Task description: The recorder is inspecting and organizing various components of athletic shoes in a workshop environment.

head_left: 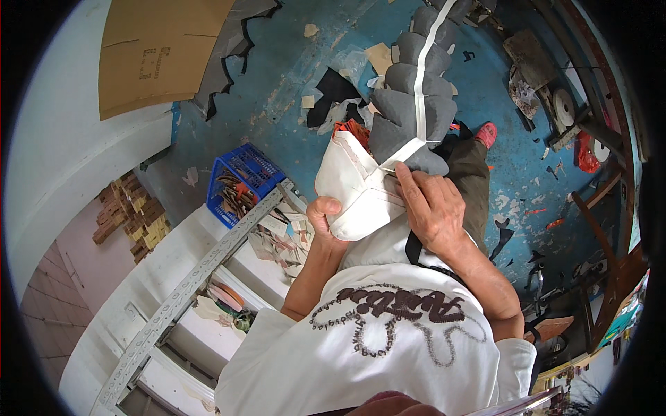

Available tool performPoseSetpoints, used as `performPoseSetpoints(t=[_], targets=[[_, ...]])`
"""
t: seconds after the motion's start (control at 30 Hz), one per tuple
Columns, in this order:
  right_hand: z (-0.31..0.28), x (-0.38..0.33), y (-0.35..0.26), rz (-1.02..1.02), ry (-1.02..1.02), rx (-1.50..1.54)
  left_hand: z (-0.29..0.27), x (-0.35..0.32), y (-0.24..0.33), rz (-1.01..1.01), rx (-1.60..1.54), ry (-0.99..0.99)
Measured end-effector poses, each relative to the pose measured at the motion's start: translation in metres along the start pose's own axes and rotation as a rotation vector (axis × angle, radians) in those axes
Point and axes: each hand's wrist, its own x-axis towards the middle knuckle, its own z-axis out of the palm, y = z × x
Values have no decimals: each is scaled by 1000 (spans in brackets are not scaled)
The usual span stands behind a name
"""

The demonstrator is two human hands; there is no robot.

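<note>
In front of my shirt, my left hand (326, 216) grips the left side of a white, leather-like piece (354, 201), thumb on top and fingers mostly beneath. Orange-red material (355, 132) shows at its far end. My right hand (433, 208) is closed on the right side of the piece, forefinger stretched along it near a white strip (406, 152); its thumb is hidden. Running away from the piece, the strip lies along a row of overlapping dark grey rounded pieces (402, 135). Whether strip and piece are joined, I cannot tell.
A blue crate (246, 179) of scraps stands left, beside a metal-edged rack (187, 288). Brown cardboard (156, 59) is at the far left. Scraps (333, 93) litter the blue floor (284, 76). A wooden frame (603, 173) stands right, near my pink slipper (487, 135).
</note>
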Motion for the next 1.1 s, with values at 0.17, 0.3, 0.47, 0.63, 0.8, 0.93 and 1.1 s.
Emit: performPoseSetpoints(t=[0.17,0.3,0.47,0.63,0.8,0.93,1.1], targets=[[4,-1,-1,85,9,16,5,2,-9,-101,-41,41],[-3,1,-1,131,-71,-58,14,3,-22,-92,-31,-14],[-12,2,2,214,-252,-153,20,0,-43,-58,108,70],[-23,-9,19,114,-316,-15,12,-7,-57,-34,-20,-33],[-41,-18,53,561,-135,489,0,-19,-61,-23,-141,-35],[-41,-9,91,1135,-350,974,4,-26,-73,24,16,-46],[-40,-16,99,1128,-411,1227,21,-28,-82,56,-50,-49]])
